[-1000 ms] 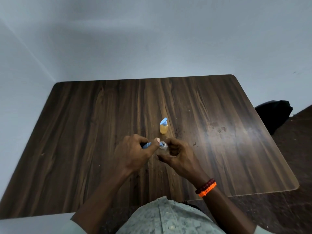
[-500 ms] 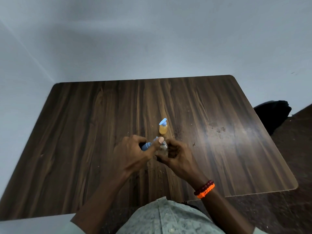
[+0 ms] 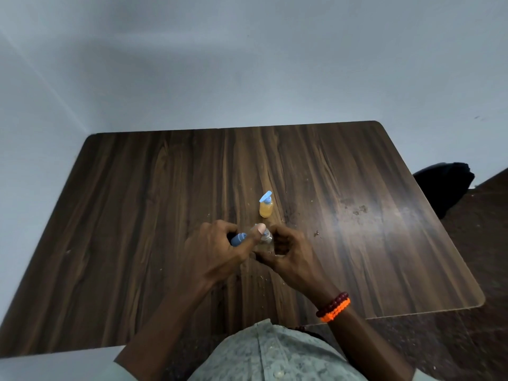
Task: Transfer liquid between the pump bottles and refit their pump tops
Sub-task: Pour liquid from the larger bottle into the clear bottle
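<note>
A small bottle of orange liquid (image 3: 266, 208) with a blue pump top fitted stands upright near the middle of the dark wooden table (image 3: 137, 215). Just in front of it my left hand (image 3: 217, 251) holds a loose blue pump top (image 3: 238, 239), its thumb lying across the mouth of a small clear bottle (image 3: 266, 238). My right hand (image 3: 288, 255) wraps around that clear bottle from the right. Fingers hide most of the clear bottle, and I cannot tell whether it holds liquid.
Small crumbs and stains (image 3: 357, 209) mark the tabletop to the right of the bottles. A black object (image 3: 445, 185) sits on the floor beyond the table's right edge. Grey walls close off the back and left.
The hands have stayed close together; the left thumb has slid a little further over the clear bottle's mouth. The orange bottle has not moved.
</note>
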